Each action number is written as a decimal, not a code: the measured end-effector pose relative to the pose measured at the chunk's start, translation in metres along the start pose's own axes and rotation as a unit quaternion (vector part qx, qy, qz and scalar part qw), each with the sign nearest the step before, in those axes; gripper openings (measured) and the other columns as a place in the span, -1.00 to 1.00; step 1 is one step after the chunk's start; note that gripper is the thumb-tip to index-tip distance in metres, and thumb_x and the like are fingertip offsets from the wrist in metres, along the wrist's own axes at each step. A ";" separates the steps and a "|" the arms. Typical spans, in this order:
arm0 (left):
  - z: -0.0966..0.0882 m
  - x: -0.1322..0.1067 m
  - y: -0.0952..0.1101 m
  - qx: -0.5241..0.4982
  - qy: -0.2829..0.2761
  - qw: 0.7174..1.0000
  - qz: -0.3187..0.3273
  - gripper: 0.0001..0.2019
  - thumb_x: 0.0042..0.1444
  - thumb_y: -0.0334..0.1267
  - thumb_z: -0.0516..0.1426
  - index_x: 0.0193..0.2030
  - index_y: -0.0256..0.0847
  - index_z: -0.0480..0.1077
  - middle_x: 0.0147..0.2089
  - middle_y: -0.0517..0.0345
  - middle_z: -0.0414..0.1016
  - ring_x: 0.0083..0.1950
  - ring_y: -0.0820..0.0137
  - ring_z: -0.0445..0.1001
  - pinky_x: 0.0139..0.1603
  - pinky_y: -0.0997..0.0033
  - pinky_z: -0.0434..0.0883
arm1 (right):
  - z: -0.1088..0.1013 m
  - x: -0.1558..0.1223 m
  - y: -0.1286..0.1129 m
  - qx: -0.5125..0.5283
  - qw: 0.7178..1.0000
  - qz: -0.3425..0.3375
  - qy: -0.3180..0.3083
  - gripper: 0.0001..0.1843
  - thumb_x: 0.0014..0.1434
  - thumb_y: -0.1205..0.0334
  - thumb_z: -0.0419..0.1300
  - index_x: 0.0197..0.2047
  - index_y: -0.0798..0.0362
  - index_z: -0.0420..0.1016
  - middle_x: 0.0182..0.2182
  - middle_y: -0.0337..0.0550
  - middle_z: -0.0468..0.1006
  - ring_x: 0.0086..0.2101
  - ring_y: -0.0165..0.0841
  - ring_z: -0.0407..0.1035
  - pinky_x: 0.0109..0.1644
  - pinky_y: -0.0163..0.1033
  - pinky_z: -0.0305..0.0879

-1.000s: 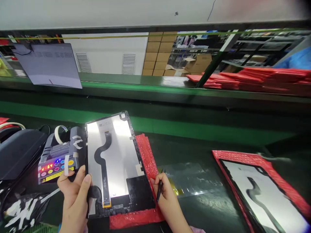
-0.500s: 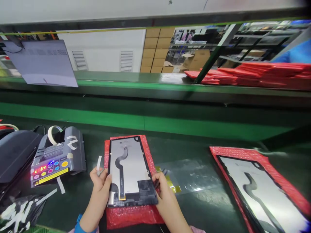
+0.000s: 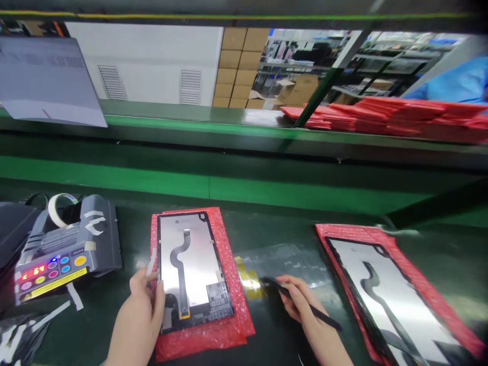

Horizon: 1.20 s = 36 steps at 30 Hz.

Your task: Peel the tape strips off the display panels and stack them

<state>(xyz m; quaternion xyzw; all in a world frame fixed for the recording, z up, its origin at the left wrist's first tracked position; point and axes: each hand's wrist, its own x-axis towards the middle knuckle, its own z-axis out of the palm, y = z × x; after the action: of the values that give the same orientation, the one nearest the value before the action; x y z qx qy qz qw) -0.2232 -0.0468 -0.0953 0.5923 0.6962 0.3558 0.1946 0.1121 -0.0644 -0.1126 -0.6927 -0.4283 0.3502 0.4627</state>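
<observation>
A tablet screen panel (image 3: 198, 259), its silver back facing up and a dark ribbon cable (image 3: 181, 277) along it, lies on red bubble-wrap bags (image 3: 232, 284). At its lower left edge is my left hand (image 3: 137, 310), with the thumb against the frame. Those fingers are closed on a short white tape strip (image 3: 151, 262) that sticks up. My right hand (image 3: 308, 315) grips black tweezers (image 3: 316, 311). Their tips meet the right end of yellow tape pieces (image 3: 249, 282) on a clear plastic sheet (image 3: 293, 259); whether they pinch one is unclear.
Another screen panel (image 3: 400, 300) lies on red bubble wrap at the right. A tape dispenser (image 3: 72, 244) with a lit display stands at the left, near tape scraps (image 3: 15, 335). Behind runs a green shelf (image 3: 160, 114) bearing red bags (image 3: 400, 117).
My right hand has left the panel's right edge and moved right, bringing the tweezers to the yellow tape. The panel now rests lower on the red bags. The view has shifted slightly.
</observation>
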 end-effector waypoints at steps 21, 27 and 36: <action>0.066 0.013 -0.018 -0.431 0.006 0.902 0.024 -0.49 0.04 -0.41 0.20 -0.03 -0.03 -0.04 0.36 -0.18 0.22 0.36 0.23 0.35 0.44 -0.13 0.13 | -0.015 -0.007 -0.008 -0.116 0.993 -0.025 -0.005 -0.47 0.00 -0.34 0.29 -0.57 -0.03 0.46 -0.66 -0.23 0.43 -0.67 -0.36 0.27 -0.57 -0.25 0.29; 0.071 0.010 -0.020 -0.447 -0.003 0.893 0.055 -0.45 0.02 -0.44 0.23 -0.03 -0.03 -0.05 0.40 -0.18 0.14 0.41 0.21 0.29 0.43 -0.05 0.18 | -0.013 -0.014 -0.013 -0.057 0.998 -0.037 0.008 -0.42 0.03 -0.37 0.30 -0.60 -0.02 0.43 -0.74 -0.27 0.32 -0.70 -0.39 0.23 -0.58 -0.27 0.26; 0.065 -0.005 -0.014 -0.463 -0.010 0.882 0.088 -0.50 0.17 -0.56 0.13 0.07 -0.02 0.00 0.42 -0.06 0.10 0.45 0.38 0.23 0.44 0.14 0.20 | -0.014 -0.007 -0.010 -0.089 0.994 0.069 0.005 -0.38 -0.15 -0.44 0.33 -0.52 0.01 0.48 -0.65 -0.23 0.41 -0.66 -0.42 0.19 -0.62 -0.31 0.12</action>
<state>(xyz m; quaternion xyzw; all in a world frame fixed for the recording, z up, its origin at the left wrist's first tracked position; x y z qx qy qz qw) -0.1866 -0.0353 -0.1504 0.4974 0.3954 0.6470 0.4214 0.1188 -0.0732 -0.0977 -0.7605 -0.4069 0.3382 0.3763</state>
